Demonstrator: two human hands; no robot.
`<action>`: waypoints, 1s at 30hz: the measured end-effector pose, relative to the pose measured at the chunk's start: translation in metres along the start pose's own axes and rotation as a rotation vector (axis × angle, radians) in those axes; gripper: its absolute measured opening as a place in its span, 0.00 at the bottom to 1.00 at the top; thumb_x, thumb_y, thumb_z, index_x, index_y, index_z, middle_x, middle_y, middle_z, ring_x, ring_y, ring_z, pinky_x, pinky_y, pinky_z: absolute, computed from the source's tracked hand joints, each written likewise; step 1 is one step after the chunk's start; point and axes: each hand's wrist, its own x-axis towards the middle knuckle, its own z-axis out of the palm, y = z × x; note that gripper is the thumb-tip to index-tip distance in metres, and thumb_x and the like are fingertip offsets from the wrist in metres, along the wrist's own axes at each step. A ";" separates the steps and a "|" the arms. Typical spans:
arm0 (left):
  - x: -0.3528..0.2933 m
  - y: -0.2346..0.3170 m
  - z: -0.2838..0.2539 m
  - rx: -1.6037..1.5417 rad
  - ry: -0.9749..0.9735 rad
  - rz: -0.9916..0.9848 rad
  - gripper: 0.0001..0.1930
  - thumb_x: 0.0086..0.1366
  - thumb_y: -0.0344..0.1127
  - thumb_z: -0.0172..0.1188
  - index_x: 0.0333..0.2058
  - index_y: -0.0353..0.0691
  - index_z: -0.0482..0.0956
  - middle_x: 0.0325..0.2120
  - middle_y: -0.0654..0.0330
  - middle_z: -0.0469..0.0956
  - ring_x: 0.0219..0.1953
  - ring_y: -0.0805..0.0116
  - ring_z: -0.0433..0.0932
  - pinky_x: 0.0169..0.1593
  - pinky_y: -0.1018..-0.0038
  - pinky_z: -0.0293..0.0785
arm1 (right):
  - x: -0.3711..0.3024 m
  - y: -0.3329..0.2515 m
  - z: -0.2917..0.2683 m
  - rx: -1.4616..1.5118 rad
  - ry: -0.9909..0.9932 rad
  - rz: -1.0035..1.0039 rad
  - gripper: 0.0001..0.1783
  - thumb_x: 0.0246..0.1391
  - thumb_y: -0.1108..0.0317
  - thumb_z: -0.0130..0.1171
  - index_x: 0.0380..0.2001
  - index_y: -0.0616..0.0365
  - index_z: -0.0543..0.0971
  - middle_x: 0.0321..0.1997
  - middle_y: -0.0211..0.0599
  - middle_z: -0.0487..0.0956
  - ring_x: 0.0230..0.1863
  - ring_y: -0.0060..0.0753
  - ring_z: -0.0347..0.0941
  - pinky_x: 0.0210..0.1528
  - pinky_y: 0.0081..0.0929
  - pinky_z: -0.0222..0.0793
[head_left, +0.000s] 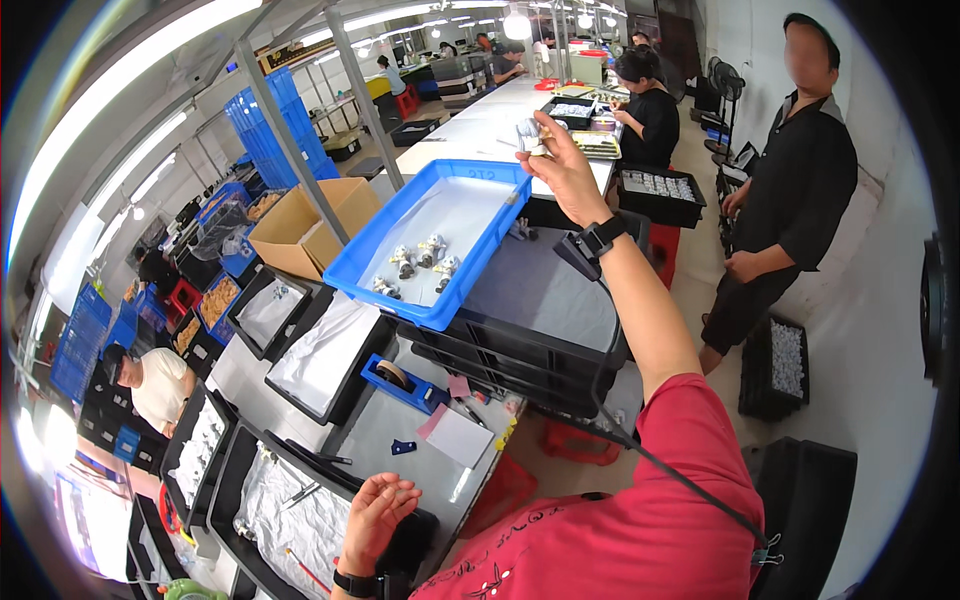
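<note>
High over the far right corner of a blue plastic tray [437,316], my right hand [572,178] is closed on a small white figurine [531,138], pinched between the fingertips. Several small white-and-dark figurines [431,250] lie on the pale liner inside the tray. The tray rests tilted across stacked black crates [500,365]. Low in the view, my left hand [380,515] hovers near the table edge beside a lined black tray. Its fingers are loosely bent, and I see nothing in them. A dark strapped device sits on my right wrist.
A blue tape dispenser [403,385], pink and white paper [460,437] and pens lie on the table. Lined black trays [325,360] stand left, near a cardboard box [315,222]. A person in black [800,190] stands at right; others sit farther off. A cable crosses my right arm.
</note>
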 end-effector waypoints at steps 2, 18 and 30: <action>0.000 -0.002 0.000 0.024 -0.010 0.010 0.10 0.64 0.28 0.51 0.44 0.36 0.67 0.41 0.52 0.74 0.45 0.58 0.76 0.48 0.69 0.74 | -0.011 -0.007 -0.006 -0.080 0.021 -0.031 0.33 0.52 0.79 0.51 0.61 0.59 0.54 0.52 0.45 0.70 0.44 0.27 0.74 0.43 0.19 0.69; -0.024 0.020 0.149 0.497 -0.526 0.165 0.15 0.63 0.26 0.53 0.49 0.35 0.67 0.45 0.58 0.73 0.49 0.70 0.71 0.54 0.74 0.66 | -0.130 -0.105 -0.061 -0.442 0.046 -0.014 0.22 0.52 0.80 0.54 0.51 0.68 0.65 0.51 0.43 0.73 0.52 0.27 0.69 0.51 0.20 0.65; 0.160 -0.114 0.359 0.191 -0.332 0.389 0.33 0.62 0.28 0.52 0.64 0.48 0.49 0.59 0.50 0.57 0.54 0.68 0.63 0.55 0.72 0.61 | -0.231 -0.073 -0.118 -0.296 0.174 0.187 0.23 0.53 0.80 0.54 0.53 0.64 0.65 0.51 0.39 0.73 0.49 0.23 0.71 0.50 0.19 0.66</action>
